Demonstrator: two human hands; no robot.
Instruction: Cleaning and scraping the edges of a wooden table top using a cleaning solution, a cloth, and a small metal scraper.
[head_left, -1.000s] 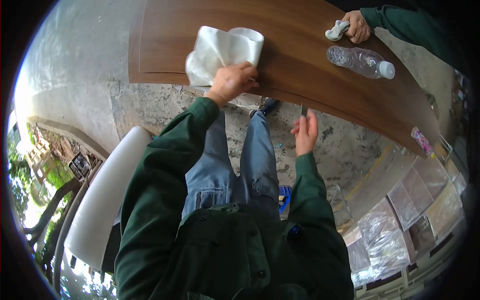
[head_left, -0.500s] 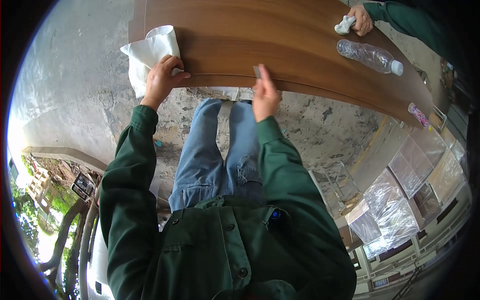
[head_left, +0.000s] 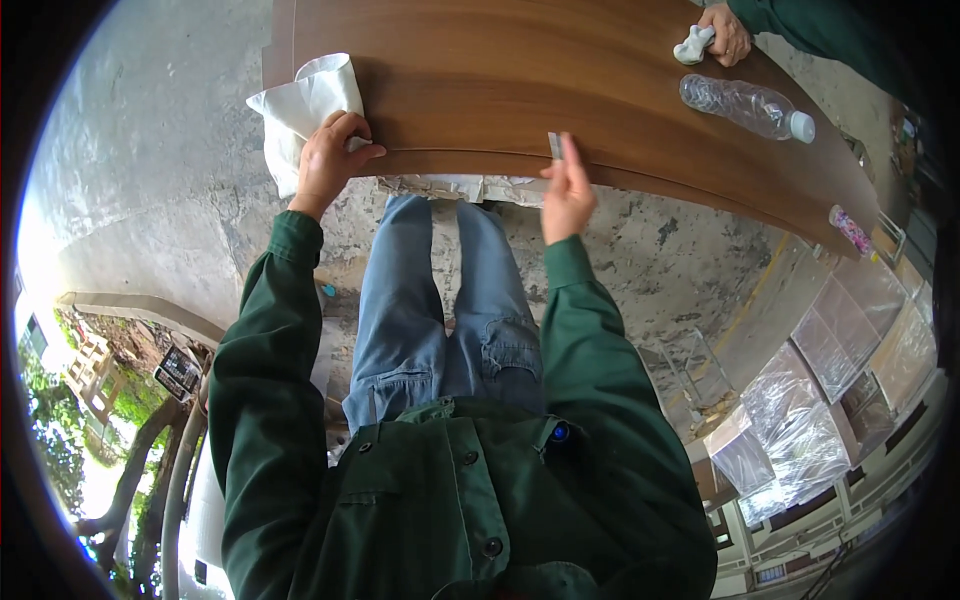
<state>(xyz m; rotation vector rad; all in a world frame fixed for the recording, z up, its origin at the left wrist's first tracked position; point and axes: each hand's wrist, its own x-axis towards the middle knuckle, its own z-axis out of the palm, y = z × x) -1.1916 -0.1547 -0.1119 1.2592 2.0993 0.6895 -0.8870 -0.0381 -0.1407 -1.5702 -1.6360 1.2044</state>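
Note:
A brown wood-grain panel (head_left: 470,85) lies across the far side, its near edge in front of me. At that edge, my left hand (head_left: 330,165) is closed on a white cloth (head_left: 295,115), which drapes over the panel's left corner. Farther right along the same edge, my right hand (head_left: 568,205) pinches a small flat grey blade (head_left: 555,146), with the index finger stretched along it. The blade's lower part is hidden by the fingers. Whether it touches the panel I cannot tell.
At the far right a co-worker's hand (head_left: 730,40) grips a white crumpled cloth (head_left: 693,46) on the panel. Near it lies a clear plastic bottle (head_left: 745,108) with a white cap. A small pink-patterned bottle (head_left: 851,230) is by the right end. Plastic-wrapped boxes (head_left: 795,430) stand at right.
My right hand has slid to the right along the panel's edge with the blade. My left hand stays on the cloth. The view has shifted slightly.

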